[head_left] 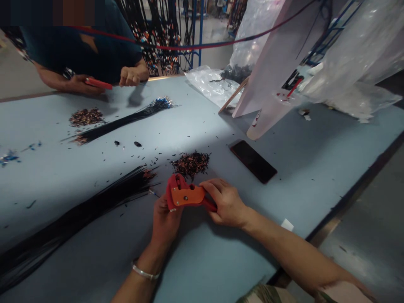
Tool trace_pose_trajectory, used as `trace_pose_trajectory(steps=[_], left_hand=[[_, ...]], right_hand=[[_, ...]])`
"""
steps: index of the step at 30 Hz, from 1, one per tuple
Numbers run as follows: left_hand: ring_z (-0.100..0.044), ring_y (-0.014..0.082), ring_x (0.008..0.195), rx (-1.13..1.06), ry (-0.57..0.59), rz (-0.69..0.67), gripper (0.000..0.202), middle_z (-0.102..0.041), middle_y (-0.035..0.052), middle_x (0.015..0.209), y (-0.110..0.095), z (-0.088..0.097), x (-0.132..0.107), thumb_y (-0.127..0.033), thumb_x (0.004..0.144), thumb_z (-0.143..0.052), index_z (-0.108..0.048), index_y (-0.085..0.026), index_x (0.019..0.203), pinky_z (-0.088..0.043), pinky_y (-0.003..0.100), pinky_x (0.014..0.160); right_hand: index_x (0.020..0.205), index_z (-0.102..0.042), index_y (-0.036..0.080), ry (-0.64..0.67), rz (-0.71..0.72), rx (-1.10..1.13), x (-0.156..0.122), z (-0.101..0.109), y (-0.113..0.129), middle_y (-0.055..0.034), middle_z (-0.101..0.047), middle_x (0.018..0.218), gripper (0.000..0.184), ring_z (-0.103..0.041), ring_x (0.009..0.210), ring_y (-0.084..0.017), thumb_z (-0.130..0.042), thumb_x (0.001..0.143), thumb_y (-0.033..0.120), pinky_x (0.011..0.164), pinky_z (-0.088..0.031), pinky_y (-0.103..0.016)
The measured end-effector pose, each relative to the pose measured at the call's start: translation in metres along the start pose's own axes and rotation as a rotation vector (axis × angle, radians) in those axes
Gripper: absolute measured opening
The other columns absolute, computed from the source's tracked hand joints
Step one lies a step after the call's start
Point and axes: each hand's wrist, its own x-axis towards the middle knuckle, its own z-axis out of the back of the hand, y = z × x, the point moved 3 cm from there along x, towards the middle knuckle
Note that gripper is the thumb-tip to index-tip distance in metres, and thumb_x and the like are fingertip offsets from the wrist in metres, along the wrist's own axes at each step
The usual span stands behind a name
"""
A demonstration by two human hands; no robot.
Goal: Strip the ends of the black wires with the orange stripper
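A red crimping tool (184,195) with an orange plate sits between both my hands, just above the blue table (221,261). My right hand (225,203) wraps round its handles from the right. My left hand (164,221) is closed under the tool's head, fingers curled against it. A thick bundle of black wires (78,219) lies to the left, its stripped ends pointing at the tool. A heap of small copper-coloured terminals (191,163) lies just beyond the tool.
A dark phone (253,161) lies flat to the right. Across the table another person's hands (104,81) hold a red tool, with a second wire bundle (123,121) and terminal pile (86,117) near them. Plastic bags (331,63) fill the back right. The table edge (347,198) runs diagonally at right.
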Motion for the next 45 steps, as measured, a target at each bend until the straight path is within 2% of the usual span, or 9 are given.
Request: trace_pose_trajectory(steps=[6,12,19,22,25,30,33,39,45], left_hand=[[-0.067,0.0175,0.068,-0.073,-0.015,0.097,0.012,-0.072,0.0037,0.070,0.005,-0.001,0.000,-0.027,0.070,-0.075,-0.074,-0.016,0.075,-0.057,0.028,0.071],[-0.068,0.0190,0.076,-0.152,0.000,0.144,0.015,-0.075,0.0043,0.079,0.007,-0.004,0.001,-0.025,0.068,-0.075,-0.076,-0.016,0.079,-0.056,0.028,0.075],[-0.063,0.0161,0.070,0.077,-0.067,0.063,0.016,-0.070,0.0015,0.071,0.001,-0.001,0.001,-0.031,0.075,-0.068,-0.073,-0.016,0.078,-0.051,0.024,0.067],[-0.058,0.0125,0.065,0.311,-0.199,-0.014,0.019,-0.067,-0.0001,0.070,-0.007,0.006,0.001,-0.034,0.081,-0.063,-0.070,-0.017,0.079,-0.047,0.021,0.062],[-0.056,0.0115,0.067,0.426,-0.334,-0.075,0.020,-0.065,0.0000,0.075,-0.011,0.013,0.001,-0.034,0.085,-0.058,-0.068,-0.017,0.083,-0.046,0.022,0.066],[-0.047,0.0091,0.058,0.412,-0.383,-0.061,0.027,-0.052,-0.0039,0.068,-0.010,0.016,0.003,-0.031,0.090,-0.052,-0.061,-0.020,0.112,-0.040,0.020,0.057],[-0.047,0.0090,0.057,0.401,-0.373,-0.045,0.023,-0.050,-0.0045,0.066,-0.009,0.015,0.003,-0.029,0.090,-0.051,-0.060,-0.019,0.109,-0.040,0.020,0.056],[-0.049,0.0094,0.064,0.367,-0.438,-0.106,0.017,-0.055,-0.0018,0.073,-0.009,0.018,0.003,-0.032,0.090,-0.054,-0.063,-0.018,0.090,-0.042,0.021,0.062],[-0.052,0.0099,0.065,0.396,-0.440,-0.115,0.016,-0.059,-0.0012,0.075,-0.009,0.020,0.003,-0.032,0.090,-0.055,-0.063,-0.018,0.091,-0.043,0.021,0.064]], right_hand=[[0.102,-0.055,0.013,-0.004,-0.004,-0.046,0.000,-0.004,0.000,-0.0108,-0.066,0.079,0.025,-0.060,0.065,-0.021,-0.047,0.080,0.020,0.061,-0.050,-0.034],[0.101,-0.057,0.013,0.083,-0.037,-0.016,-0.004,-0.007,-0.005,-0.0094,-0.067,0.078,0.026,-0.060,0.062,-0.019,-0.047,0.077,0.017,0.059,-0.047,-0.030],[0.107,-0.057,0.014,0.125,-0.162,0.149,-0.001,-0.006,-0.007,-0.0102,-0.069,0.088,0.034,-0.063,0.070,-0.020,-0.053,0.074,0.020,0.065,-0.049,-0.031],[0.108,-0.057,0.018,0.125,-0.319,0.404,0.002,0.005,-0.006,-0.0073,-0.068,0.092,0.030,-0.062,0.077,-0.019,-0.057,0.078,0.023,0.072,-0.049,-0.032],[0.100,-0.058,0.017,0.177,-0.482,0.879,-0.001,0.008,-0.009,-0.0041,-0.063,0.086,0.022,-0.060,0.076,-0.017,-0.060,0.083,0.031,0.072,-0.048,-0.031],[0.111,-0.057,0.016,0.235,-0.614,1.512,-0.010,-0.002,-0.017,-0.0061,-0.062,0.094,0.049,-0.061,0.082,-0.018,-0.076,0.071,0.035,0.070,-0.049,-0.030],[0.112,-0.058,0.014,0.310,-0.655,1.686,-0.013,-0.001,-0.017,-0.0077,-0.064,0.095,0.050,-0.065,0.082,-0.020,-0.077,0.068,0.031,0.070,-0.051,-0.031],[0.107,-0.061,0.008,0.723,-0.765,1.886,-0.020,0.006,0.004,-0.0124,-0.070,0.086,0.042,-0.068,0.064,-0.019,-0.067,0.072,0.030,0.064,-0.055,-0.034],[0.108,-0.061,0.009,0.664,-0.967,2.053,-0.023,0.003,0.036,-0.0126,-0.070,0.089,0.040,-0.069,0.070,-0.021,-0.063,0.073,0.027,0.076,-0.054,-0.042]])
